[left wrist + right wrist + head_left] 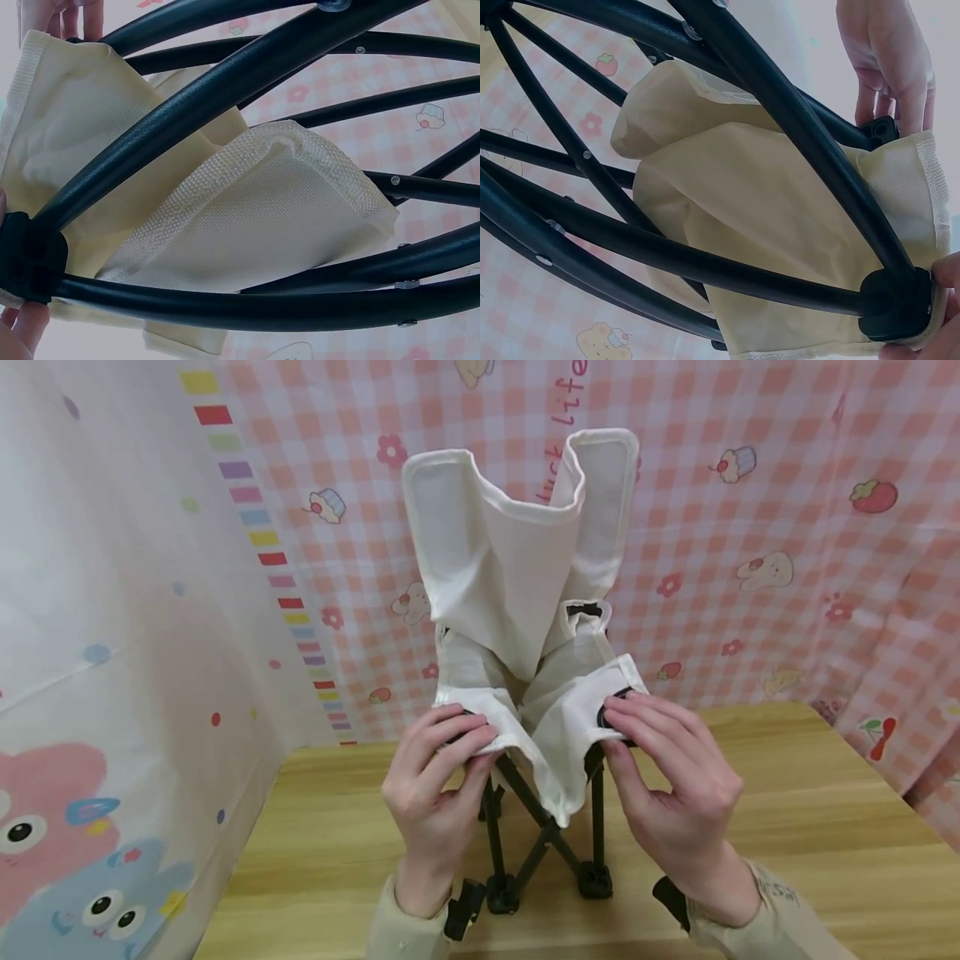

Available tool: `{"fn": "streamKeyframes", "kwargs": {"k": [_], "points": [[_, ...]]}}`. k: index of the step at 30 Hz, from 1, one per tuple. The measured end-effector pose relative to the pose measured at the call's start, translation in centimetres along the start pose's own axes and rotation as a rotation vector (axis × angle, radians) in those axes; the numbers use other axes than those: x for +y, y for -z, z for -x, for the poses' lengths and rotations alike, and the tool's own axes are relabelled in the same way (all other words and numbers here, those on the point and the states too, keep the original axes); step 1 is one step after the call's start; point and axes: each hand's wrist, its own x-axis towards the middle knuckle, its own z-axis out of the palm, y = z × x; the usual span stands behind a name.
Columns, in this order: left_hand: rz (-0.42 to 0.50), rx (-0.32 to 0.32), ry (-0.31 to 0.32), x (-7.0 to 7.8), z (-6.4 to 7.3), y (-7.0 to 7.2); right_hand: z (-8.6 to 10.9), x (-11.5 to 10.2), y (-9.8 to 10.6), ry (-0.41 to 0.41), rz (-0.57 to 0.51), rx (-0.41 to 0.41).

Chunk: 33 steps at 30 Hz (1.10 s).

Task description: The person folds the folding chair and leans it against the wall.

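A small folding chair with off-white fabric (525,552) and a black tube frame (551,835) stands in the middle of the head view. My left hand (435,785) pinches the front left corner of the seat, fingers on top and thumb below. At the front right corner, my right hand (678,802) holds the cloth the same way, by a black ring-shaped patch (604,717). Between the hands the front edge sags to a point. Black corner joints (34,259) sit by the fingertips in both wrist views, beneath the seat fabric (735,202).
The chair's feet (595,881) rest on a wood-grain table (750,827). Behind it hangs a pink checked cloth (712,543), with a white cartoon-printed sheet (150,652) at the left. Fabric flaps (442,518) rise at the chair's back.
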Motion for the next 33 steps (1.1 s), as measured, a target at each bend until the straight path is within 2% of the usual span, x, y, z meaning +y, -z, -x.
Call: {"fn": "streamKeyframes", "kwargs": {"k": [22, 33], "points": [[-0.005, -0.007, 0.001, 0.0, -0.1, -0.6, 0.0, 0.3, -0.5, 0.024, -0.008, 0.001], [0.023, -0.002, -0.003, 0.2, -0.5, -1.2, -0.2, 0.3, -1.0, 0.032, -0.024, 0.0]]}}
